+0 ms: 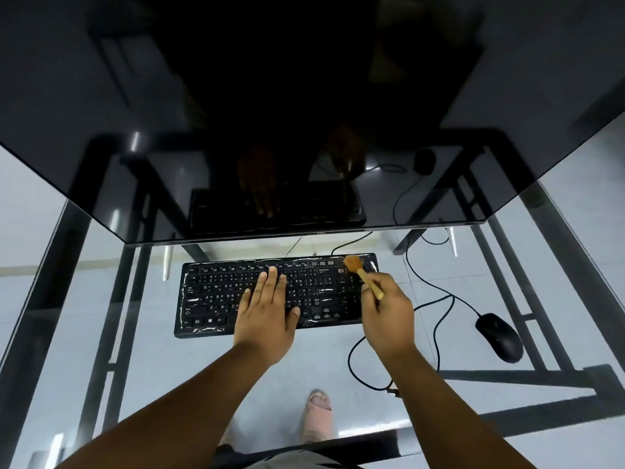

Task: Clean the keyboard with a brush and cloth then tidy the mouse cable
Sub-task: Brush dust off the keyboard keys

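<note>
A black keyboard [216,292] lies on the glass desk in front of me. My left hand [267,309] rests flat on its middle keys, fingers spread. My right hand [389,316] grips the wooden handle of a small brush [355,264]. The brush's tan bristles touch the keyboard's top right corner. A black mouse [500,336] lies to the right of the keyboard. Its black cable [436,302] runs in loose loops between the mouse and the keyboard. No cloth is in view.
A large dark monitor [304,113] hangs over the far side of the desk and reflects my hands. The glass desk [67,299] has a black metal frame below it. My foot in a pink slipper [318,414] shows through the glass.
</note>
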`<state>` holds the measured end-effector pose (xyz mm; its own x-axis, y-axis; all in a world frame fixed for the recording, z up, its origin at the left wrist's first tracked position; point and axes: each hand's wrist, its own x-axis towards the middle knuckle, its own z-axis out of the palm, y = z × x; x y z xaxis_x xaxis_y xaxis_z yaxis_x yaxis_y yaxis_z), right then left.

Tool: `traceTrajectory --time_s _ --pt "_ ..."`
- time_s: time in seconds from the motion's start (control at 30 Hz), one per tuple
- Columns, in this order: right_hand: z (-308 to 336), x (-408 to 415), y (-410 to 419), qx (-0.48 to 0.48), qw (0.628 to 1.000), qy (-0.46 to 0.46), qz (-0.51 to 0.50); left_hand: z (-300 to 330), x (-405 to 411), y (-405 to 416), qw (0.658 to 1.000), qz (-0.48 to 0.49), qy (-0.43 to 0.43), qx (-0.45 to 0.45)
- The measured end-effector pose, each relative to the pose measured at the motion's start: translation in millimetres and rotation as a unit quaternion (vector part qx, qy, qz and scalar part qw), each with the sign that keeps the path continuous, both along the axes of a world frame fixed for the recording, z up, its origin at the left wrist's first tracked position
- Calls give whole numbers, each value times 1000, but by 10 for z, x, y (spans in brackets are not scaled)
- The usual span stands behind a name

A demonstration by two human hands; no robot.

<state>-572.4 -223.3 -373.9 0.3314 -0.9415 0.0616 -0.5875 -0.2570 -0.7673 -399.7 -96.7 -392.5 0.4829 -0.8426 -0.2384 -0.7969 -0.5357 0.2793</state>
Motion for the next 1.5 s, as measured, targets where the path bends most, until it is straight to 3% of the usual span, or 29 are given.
traceTrajectory --time_s 0.1,0.23,0.37,0.43,0.5,0.63,0.77,0.9,0.97,1.03,1.13,1.2,1.33,1.5 --pt "5 -41 -26 2 1000 -16 -9 -16 -30 -19 1000 15 -1 -4" --pt "49 -121 20 11 997 -8 76 -31 -68 -32 999 30 -1 -10" --pt "59 -189 -45 10 1000 -12 -3 -22 -111 -60 999 48 2 -8" --pt "97 -199 -33 32 997 -39 65 -24 -127 -70 998 54 4 -9" --pt "109 -235 -11 25 994 -1 109 -27 -134 -70 998 58 5 -11" --pt "94 -289 -13 -54 997 37 36 -14 -126 -40 999 49 12 -11" --pt "89 -246 93 -12 991 34 131 12 -117 19 999 43 25 -18" --pt "104 -220 62 -38 998 49 22 41 -70 131 998 45 36 -26" --pt "148 -133 119 -10 997 2 72 55 1 219 998 42 33 -24" --pt "167 -58 185 4 994 23 107 58 92 296 998 43 33 -28" --pt "155 62 245 -33 997 65 -1 93 268 448 997 49 32 -42" --pt "197 190 338 -38 999 14 -23 100 378 542 997 55 23 -47" --pt "258 674 669 31 990 -109 80 103 652 796 996 73 15 -50" --pt "221 1254 1068 99 979 -147 103 89 998 1170 994 103 17 -42"
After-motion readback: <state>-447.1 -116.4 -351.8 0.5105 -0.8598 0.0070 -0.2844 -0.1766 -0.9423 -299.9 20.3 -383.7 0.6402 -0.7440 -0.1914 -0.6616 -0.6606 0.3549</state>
